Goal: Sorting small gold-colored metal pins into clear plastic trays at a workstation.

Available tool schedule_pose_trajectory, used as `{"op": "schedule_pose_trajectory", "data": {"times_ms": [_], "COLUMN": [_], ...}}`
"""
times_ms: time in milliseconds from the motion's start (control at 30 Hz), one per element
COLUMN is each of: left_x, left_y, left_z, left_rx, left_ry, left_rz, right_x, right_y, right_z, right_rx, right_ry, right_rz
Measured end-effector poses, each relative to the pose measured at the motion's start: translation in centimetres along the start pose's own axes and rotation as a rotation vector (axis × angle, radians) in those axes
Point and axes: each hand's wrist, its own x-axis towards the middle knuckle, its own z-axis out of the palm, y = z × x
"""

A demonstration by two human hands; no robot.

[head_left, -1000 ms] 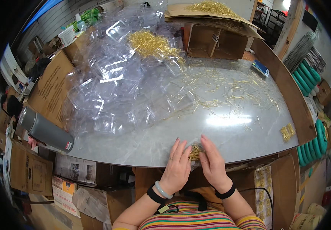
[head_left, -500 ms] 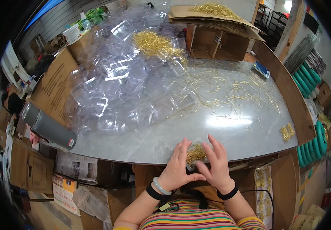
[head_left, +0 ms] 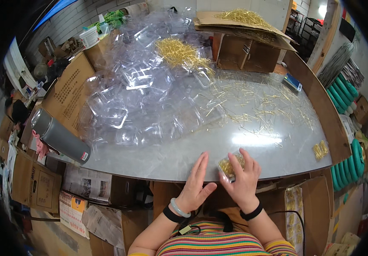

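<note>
At the table's near edge, my right hand (head_left: pixel 243 183) has its thumb and fingers around a small clear plastic box (head_left: pixel 225 168) filled with gold wire pieces. My left hand (head_left: pixel 192 185) is to the left of the box, apart from it. Its fingers are stretched out with nothing in them. Beyond both hands, loose gold wire pieces (head_left: pixel 260 111), thin and some bent at the end, lie scattered over the grey table (head_left: pixel 150 164). A big heap of clear plastic boxes (head_left: pixel 137 102) covers the left and far part, with a pile of gold wire pieces (head_left: pixel 181 53) on top.
A grey bottle (head_left: pixel 62 136) leans at the left edge. Two small gold bundles (head_left: pixel 320 150) lie near the right edge, along a brown side board (head_left: pixel 316 94). At the back, a cardboard box (head_left: pixel 245 53) bears more gold wire. A small blue box (head_left: pixel 293 82) sits nearby.
The filled box has moved a little to the right with my right hand. My left hand has come away from the box, its fingers now straight and close together.
</note>
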Motion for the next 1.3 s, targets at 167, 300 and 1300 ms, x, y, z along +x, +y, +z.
{"op": "schedule_pose_trajectory", "data": {"times_ms": [167, 300, 1300], "left_x": [-0.4, -0.2, 2.2], "left_y": [-0.2, 0.3, 0.1], "left_z": [0.7, 1.4, 3.3], "left_rx": [0.272, 0.397, 0.439], "left_ry": [0.005, -0.008, -0.044], "left_rz": [0.063, 0.036, 0.045], "right_x": [0.3, -0.4, -0.9], "right_y": [1.1, 0.8, 2.1], "right_z": [0.3, 0.0, 0.7], "right_rx": [-0.071, -0.04, 0.18], "right_ry": [-0.03, 0.02, -0.084], "right_rz": [0.036, 0.065, 0.151]}}
